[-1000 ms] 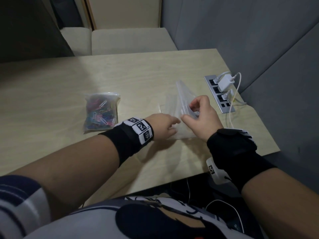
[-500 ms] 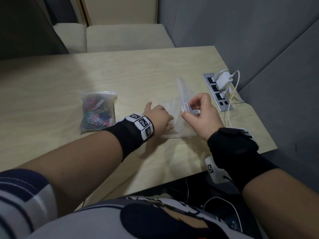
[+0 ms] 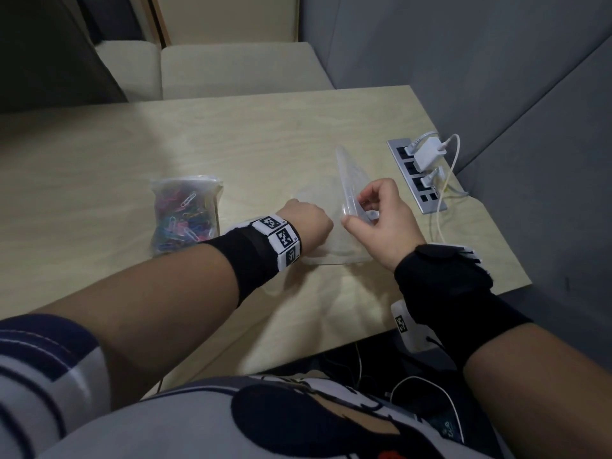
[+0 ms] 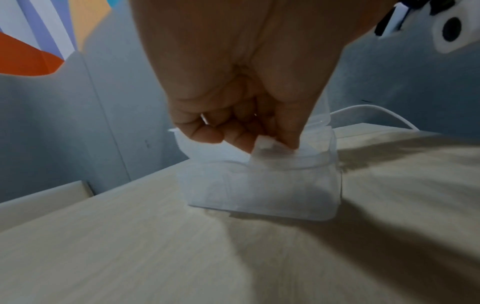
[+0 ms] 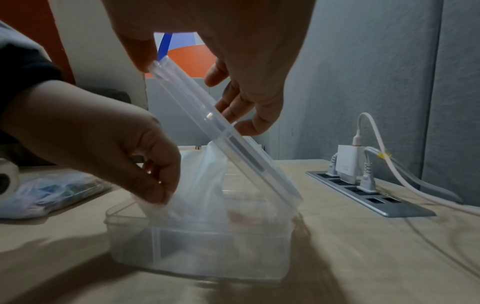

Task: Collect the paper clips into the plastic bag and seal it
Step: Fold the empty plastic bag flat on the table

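A clear plastic box (image 3: 334, 251) sits on the table (image 3: 265, 134), and my right hand (image 3: 359, 212) holds its hinged lid (image 3: 346, 180) tilted up by the near edge. My left hand (image 3: 308, 218) reaches into the box. In the left wrist view its fingertips (image 4: 283, 142) pinch a corner of an empty clear plastic bag (image 4: 228, 152) that rises out of the box (image 4: 259, 195). The right wrist view shows the bag (image 5: 202, 185) under the lid (image 5: 221, 131). A zip bag full of coloured paper clips (image 3: 183, 215) lies to the left.
A metal power strip (image 3: 417, 180) with a white charger (image 3: 427, 155) and cables lies just right of the box. The table's right and near edges are close to my right wrist. A beige bench (image 3: 238, 71) stands beyond the table, grey walls to the right.
My left hand has gone from resting at the box's front to reaching inside and pinching the empty bag. The right hand keeps the lid raised.
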Demonstrator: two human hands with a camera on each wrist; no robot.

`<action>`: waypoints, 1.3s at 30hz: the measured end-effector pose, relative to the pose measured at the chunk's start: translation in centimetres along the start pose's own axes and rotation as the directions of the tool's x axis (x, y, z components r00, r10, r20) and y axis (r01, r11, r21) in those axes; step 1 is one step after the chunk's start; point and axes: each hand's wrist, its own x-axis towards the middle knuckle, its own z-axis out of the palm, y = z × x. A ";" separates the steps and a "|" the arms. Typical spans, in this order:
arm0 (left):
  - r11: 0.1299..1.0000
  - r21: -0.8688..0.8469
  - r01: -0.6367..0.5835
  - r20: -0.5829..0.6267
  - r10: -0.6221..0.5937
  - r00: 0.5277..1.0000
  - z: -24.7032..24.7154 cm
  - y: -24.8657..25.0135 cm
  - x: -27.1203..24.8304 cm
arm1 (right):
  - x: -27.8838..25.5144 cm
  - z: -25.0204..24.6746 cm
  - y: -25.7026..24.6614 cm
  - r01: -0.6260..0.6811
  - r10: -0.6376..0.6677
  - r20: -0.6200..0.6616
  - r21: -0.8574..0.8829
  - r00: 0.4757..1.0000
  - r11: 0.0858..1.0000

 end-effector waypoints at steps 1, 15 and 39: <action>0.998 -0.062 0.023 -0.027 -0.024 0.999 0.0 0.0 0.2 | 0.0 0.0 0.0 -0.002 0.002 0.000 0.004 1.000 1.000; 0.993 -0.109 0.049 -0.129 -0.063 0.990 2.2 -0.1 0.2 | 0.1 -0.1 0.2 0.000 0.000 0.010 -0.006 1.000 1.000; 0.552 -0.750 0.364 0.068 -0.483 0.873 3.4 -3.2 -1.0 | -0.2 3.4 1.0 0.102 0.075 0.428 -0.376 0.901 0.921</action>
